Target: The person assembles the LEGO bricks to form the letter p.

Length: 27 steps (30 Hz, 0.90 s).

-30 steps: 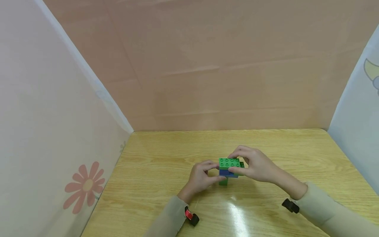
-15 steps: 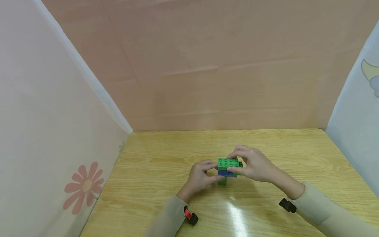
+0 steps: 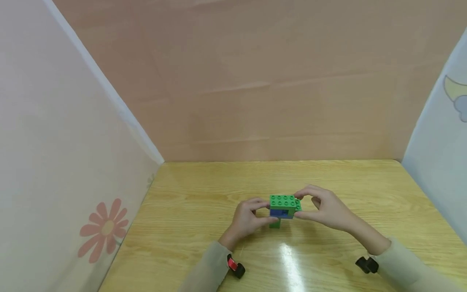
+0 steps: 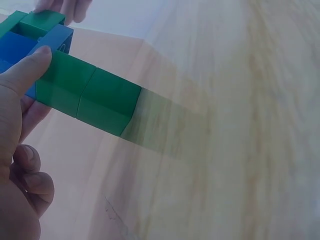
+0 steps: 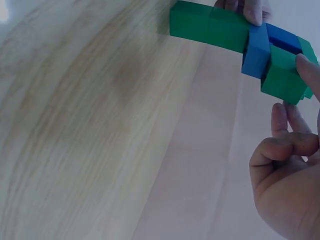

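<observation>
A model of green and blue toy building bricks [image 3: 282, 202] stands on the wooden table between both hands. Its column of two green bricks [image 4: 90, 92] carries a blue brick [image 5: 256, 52], with a second blue piece and a shorter green brick [image 5: 283, 75] above. A long green brick with rows of studs forms the top. From the left, my left hand [image 3: 246, 219] grips the model where column and blue brick meet. On the right end, my right hand [image 3: 328, 209] pinches the shorter green brick, its thumb on the near side and a finger on the far side.
The wooden table [image 3: 189, 190] runs back to a plain pinkish-brown panel [image 3: 270, 101]. White side panels stand left [image 3: 65, 142] and right [image 3: 441, 162], the left one printed with a red flower. Dark wrist straps [image 3: 367, 265] show near the sleeves.
My right hand has slid right and slightly down, off the long top brick and onto the shorter green brick at the right end. My left hand keeps its grip; the model stays in place.
</observation>
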Available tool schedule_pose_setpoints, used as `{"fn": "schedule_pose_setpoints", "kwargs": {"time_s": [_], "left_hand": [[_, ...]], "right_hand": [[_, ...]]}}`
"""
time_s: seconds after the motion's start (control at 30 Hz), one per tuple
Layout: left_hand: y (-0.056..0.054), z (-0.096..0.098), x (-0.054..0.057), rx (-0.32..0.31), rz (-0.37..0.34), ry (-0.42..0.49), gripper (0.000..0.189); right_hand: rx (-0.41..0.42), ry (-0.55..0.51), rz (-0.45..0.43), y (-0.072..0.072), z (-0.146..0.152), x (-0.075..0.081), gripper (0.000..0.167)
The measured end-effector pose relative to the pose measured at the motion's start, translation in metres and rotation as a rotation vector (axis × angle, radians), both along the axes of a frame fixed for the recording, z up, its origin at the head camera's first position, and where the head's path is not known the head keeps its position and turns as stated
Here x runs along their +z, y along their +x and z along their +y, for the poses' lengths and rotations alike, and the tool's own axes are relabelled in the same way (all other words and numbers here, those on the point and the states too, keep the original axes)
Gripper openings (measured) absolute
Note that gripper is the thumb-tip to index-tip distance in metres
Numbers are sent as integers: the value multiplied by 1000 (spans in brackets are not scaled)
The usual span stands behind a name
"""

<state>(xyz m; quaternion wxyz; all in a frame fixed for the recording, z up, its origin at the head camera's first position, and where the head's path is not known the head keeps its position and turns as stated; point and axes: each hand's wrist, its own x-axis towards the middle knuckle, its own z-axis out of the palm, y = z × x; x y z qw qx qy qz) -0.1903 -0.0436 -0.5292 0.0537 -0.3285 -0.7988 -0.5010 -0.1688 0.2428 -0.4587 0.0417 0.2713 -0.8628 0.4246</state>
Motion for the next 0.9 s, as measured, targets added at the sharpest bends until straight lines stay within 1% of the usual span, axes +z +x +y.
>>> {"fn": "schedule_pose_setpoints", "kwargs": {"time_s": [0.13, 0.2, 0.3, 0.33, 0.4, 0.47, 0.53, 0.67, 0.77, 0.9], "left_hand": [[-1, -1, 2, 18, -32, 18, 37], [-2, -1, 5, 26, -74, 28, 33], [-4, -2, 9, 39, -187, 33, 27], [-5, -2, 10, 48, -224, 32, 28], [-7, -1, 12, 69, -286, 30, 35], [-9, 0, 13, 94, -328, 32, 44], [-12, 1, 12, 117, -342, 38, 55], [-16, 3, 6, 153, -344, 28, 66], [-18, 5, 3, 174, -331, 3, 70], [-22, 8, 1, 196, -331, -22, 68]], "right_hand": [[-23, -18, -24, 0, 2, -2, 39], [-45, -35, -53, -1, 0, -2, 38], [-77, -77, -119, -6, -2, 0, 35], [-88, -95, -145, -9, -3, 0, 35], [-113, -120, -200, -16, -4, -1, 34], [-141, -127, -250, -23, -5, -4, 37], [-176, -136, -309, -29, -7, -7, 40], [-230, -152, -400, -37, -10, -14, 48], [-250, -177, -436, -41, -12, -19, 53], [-276, -195, -471, -47, -14, -27, 57]]}}
